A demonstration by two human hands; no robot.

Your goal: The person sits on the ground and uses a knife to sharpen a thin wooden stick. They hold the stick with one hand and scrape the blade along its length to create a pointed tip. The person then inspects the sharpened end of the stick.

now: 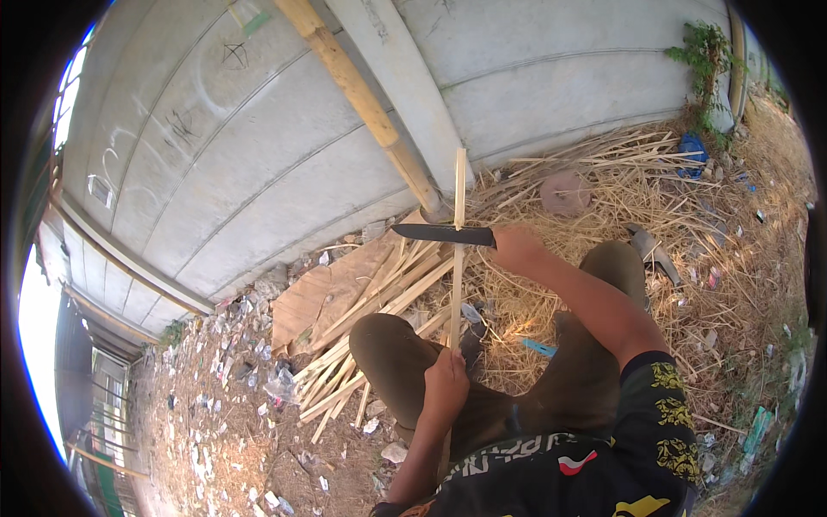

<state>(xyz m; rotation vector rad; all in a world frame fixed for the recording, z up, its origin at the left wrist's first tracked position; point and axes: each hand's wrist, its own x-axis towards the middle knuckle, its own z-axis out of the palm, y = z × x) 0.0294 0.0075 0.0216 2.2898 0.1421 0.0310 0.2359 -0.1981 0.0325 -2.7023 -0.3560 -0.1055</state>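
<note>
My left hand [445, 383] is closed round the lower end of a long pale bamboo strip [457, 297], near my left knee. The strip stands up and away from me, its far end in front of the wall. My right hand [517, 250] grips the handle of a large dark-bladed knife [431, 233]. The blade points left and crosses the strip in its upper part, touching it. Just above the blade, the strip looks notched or split. A pile of similar pale strips [405, 289] lies beyond my left knee, partly on a brown cardboard sheet [306, 302].
A grey panel wall [258, 172] with a leaning bamboo pole [353, 82] rises ahead. Shavings and thin strips [620, 159] cover the ground at right, around a round pinkish-brown slab [566, 192]. A hammer-like tool [653, 252] lies beyond my right knee. Litter [215, 405] is scattered at left.
</note>
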